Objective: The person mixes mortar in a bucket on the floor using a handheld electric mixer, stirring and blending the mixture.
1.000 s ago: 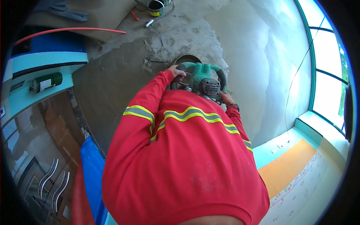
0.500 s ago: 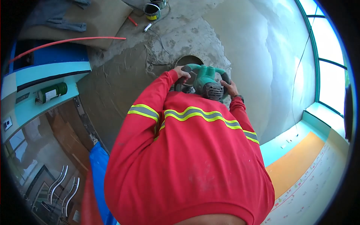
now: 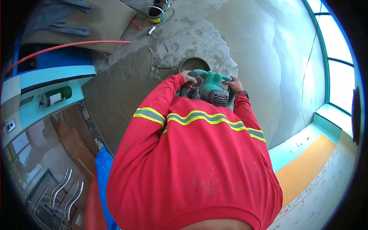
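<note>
My left hand [image 3: 188, 78] is wrapped round the dark left grip of a green power mixer [image 3: 211, 86]. On the mixer's other side my right hand [image 3: 234, 84] is closed on the green and black right handle, with a dark watch at the wrist. The mixer's grey vented motor cap faces me. Just beyond it stands a round bucket [image 3: 194, 63], its dark inside partly showing. My red sleeves and chest hide the mixer's lower part and most of what lies under it.
Wet grey screed [image 3: 126, 84] covers the floor to the left. Small buckets [image 3: 155, 14] and a white-ended cable [image 3: 151, 30] lie ahead. A red pipe [image 3: 76, 45] crosses the upper left. Green-framed windows [image 3: 339, 61] line the right, and glass doors with curved handles [image 3: 61, 188] the lower left.
The view has shifted, and more of the round bucket shows. My right hand has moved up from the mixer's lower right side onto the upper part of its right handle.
</note>
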Action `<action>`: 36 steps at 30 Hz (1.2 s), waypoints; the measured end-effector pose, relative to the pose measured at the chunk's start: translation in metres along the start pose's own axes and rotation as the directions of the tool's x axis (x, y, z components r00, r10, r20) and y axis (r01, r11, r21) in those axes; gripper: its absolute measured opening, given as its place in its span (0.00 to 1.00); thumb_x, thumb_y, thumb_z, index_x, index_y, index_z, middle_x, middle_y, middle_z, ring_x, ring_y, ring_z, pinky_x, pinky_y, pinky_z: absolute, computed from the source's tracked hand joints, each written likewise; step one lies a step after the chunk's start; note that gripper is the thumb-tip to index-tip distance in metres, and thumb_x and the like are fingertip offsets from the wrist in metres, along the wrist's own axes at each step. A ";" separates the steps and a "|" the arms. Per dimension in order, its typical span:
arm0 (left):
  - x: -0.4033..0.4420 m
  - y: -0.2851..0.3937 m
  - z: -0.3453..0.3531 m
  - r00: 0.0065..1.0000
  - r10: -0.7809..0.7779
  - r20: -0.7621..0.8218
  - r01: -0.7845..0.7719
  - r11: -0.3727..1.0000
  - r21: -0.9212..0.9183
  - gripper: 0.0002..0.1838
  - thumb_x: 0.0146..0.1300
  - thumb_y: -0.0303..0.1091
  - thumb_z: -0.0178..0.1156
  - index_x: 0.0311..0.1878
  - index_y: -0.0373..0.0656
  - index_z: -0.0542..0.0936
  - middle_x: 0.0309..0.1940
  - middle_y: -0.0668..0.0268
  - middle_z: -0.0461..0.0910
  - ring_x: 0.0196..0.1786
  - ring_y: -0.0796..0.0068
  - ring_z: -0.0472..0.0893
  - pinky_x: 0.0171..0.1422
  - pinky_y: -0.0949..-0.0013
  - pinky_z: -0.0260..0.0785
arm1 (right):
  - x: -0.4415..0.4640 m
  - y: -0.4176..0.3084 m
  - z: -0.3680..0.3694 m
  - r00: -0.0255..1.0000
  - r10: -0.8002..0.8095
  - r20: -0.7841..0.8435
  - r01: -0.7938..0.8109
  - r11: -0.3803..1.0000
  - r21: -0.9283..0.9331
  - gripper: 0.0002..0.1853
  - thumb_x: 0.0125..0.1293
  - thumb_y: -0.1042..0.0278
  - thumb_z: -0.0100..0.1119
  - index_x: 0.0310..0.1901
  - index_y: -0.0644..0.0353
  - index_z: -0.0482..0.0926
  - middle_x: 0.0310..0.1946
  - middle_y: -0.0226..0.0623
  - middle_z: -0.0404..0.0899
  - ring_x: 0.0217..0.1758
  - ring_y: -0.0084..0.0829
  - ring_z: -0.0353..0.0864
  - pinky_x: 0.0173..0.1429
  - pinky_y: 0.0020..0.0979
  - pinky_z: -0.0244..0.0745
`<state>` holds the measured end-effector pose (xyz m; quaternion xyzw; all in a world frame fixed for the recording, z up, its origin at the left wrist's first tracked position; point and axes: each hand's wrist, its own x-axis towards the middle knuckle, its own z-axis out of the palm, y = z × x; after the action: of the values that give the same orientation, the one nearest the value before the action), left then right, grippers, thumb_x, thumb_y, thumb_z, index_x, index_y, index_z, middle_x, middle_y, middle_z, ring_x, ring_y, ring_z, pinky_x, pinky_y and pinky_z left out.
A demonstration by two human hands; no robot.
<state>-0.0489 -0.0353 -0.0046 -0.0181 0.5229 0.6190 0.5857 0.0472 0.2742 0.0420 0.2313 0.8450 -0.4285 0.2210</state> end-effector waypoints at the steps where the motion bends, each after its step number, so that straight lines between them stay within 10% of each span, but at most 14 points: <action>1: -0.004 0.001 0.001 1.000 0.001 -0.018 -0.002 1.000 -0.029 0.16 0.47 0.25 0.65 0.39 0.38 0.72 0.19 0.61 0.74 0.17 0.69 0.75 0.22 0.62 0.71 | -0.001 -0.006 0.000 1.000 -0.005 -0.004 0.005 1.000 -0.024 0.22 0.43 0.56 0.69 0.38 0.62 0.80 0.26 0.36 0.79 0.29 0.28 0.76 0.36 0.30 0.69; 18: -0.028 -0.014 -0.002 0.986 0.035 -0.164 -0.060 0.987 -0.148 0.15 0.47 0.30 0.66 0.39 0.41 0.74 0.19 0.64 0.73 0.18 0.69 0.75 0.21 0.62 0.70 | 0.021 -0.016 0.016 0.997 -0.057 -0.045 0.049 0.988 -0.146 0.21 0.39 0.60 0.66 0.37 0.62 0.80 0.25 0.41 0.80 0.28 0.35 0.80 0.35 0.34 0.73; 23: 0.006 -0.026 -0.011 0.958 0.207 -0.199 -0.147 0.949 0.278 0.18 0.44 0.32 0.67 0.40 0.41 0.75 0.23 0.61 0.77 0.22 0.67 0.78 0.28 0.63 0.73 | 0.001 -0.010 0.013 0.991 -0.066 -0.118 0.041 0.978 -0.202 0.21 0.39 0.57 0.67 0.36 0.60 0.80 0.25 0.42 0.80 0.29 0.37 0.80 0.36 0.35 0.73; 27: 0.031 -0.003 0.007 0.888 0.433 -0.156 -0.086 0.490 0.868 0.21 0.42 0.35 0.67 0.41 0.41 0.76 0.29 0.56 0.80 0.31 0.63 0.81 0.37 0.63 0.74 | -0.003 -0.013 0.000 0.999 -0.050 0.006 0.049 0.955 -0.294 0.22 0.39 0.56 0.67 0.36 0.60 0.80 0.26 0.42 0.80 0.30 0.38 0.80 0.37 0.36 0.73; 31: 0.034 0.038 0.040 0.973 0.033 -0.228 0.206 0.319 0.925 0.23 0.40 0.44 0.67 0.43 0.50 0.81 0.40 0.58 0.82 0.47 0.60 0.80 0.51 0.59 0.72 | 0.011 -0.028 0.000 0.967 0.089 0.237 0.011 0.921 -0.391 0.19 0.41 0.56 0.66 0.34 0.60 0.81 0.24 0.43 0.81 0.29 0.38 0.81 0.38 0.37 0.75; 36: 0.029 0.022 0.041 0.976 0.029 -0.215 0.197 0.295 0.935 0.16 0.46 0.42 0.63 0.40 0.52 0.83 0.38 0.59 0.82 0.43 0.62 0.82 0.51 0.62 0.73 | 0.015 -0.045 0.008 0.963 0.037 0.266 0.114 0.841 -0.529 0.17 0.41 0.59 0.64 0.35 0.58 0.82 0.27 0.46 0.81 0.32 0.42 0.82 0.41 0.40 0.76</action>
<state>-0.0502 0.0182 0.0094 0.2452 0.8389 0.1529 0.4612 0.0112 0.2468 0.0568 0.0830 0.8983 -0.2051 0.3796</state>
